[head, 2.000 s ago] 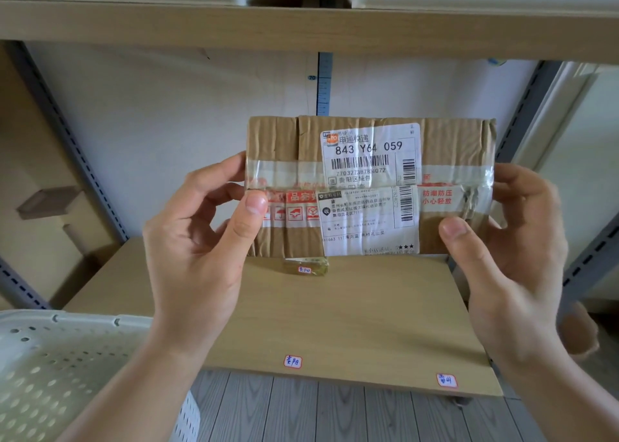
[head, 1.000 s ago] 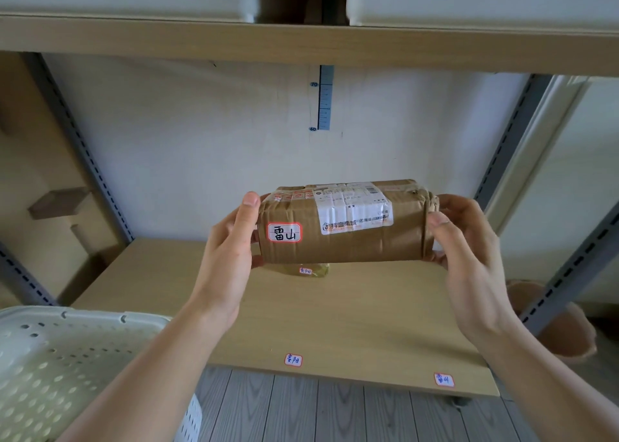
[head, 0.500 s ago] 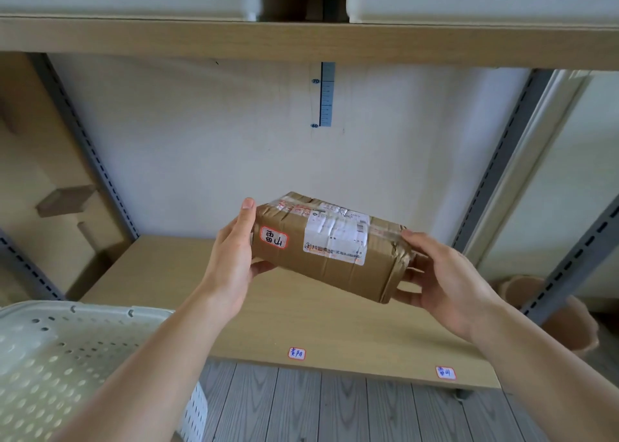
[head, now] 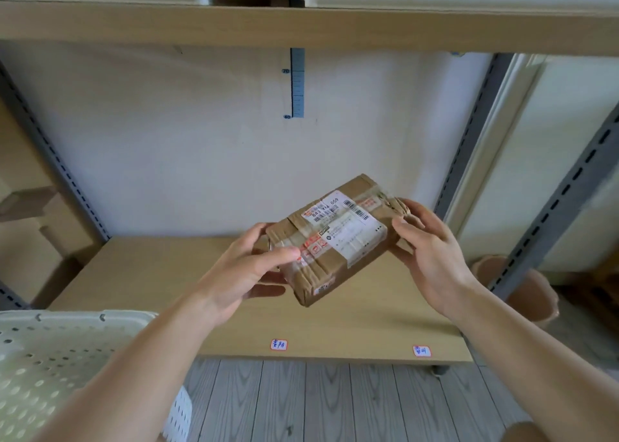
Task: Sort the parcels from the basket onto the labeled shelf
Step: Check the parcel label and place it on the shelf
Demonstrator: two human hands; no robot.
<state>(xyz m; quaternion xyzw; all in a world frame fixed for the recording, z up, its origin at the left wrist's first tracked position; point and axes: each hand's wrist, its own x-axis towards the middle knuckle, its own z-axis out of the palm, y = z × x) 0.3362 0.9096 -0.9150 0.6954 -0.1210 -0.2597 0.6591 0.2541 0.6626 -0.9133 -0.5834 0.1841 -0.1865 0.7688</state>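
Note:
A brown cardboard parcel with white shipping labels and clear tape hangs tilted above the wooden shelf. My left hand grips its near left end. At its far right end my right hand holds it. Two small red-framed labels are stuck on the shelf's front edge, one in the middle and one to the right. The white perforated basket sits at the lower left; its inside is mostly out of view.
An upper shelf board carries white bins. Grey slotted uprights frame the bay. Cardboard boxes stand at the left, and a brown pot sits on the floor at the right. Grey floor planks lie below.
The parcel has been turned from upright to flat and then rotated, so its long side now runs diagonally away to the right. Both hands have kept hold and shifted right over the shelf.

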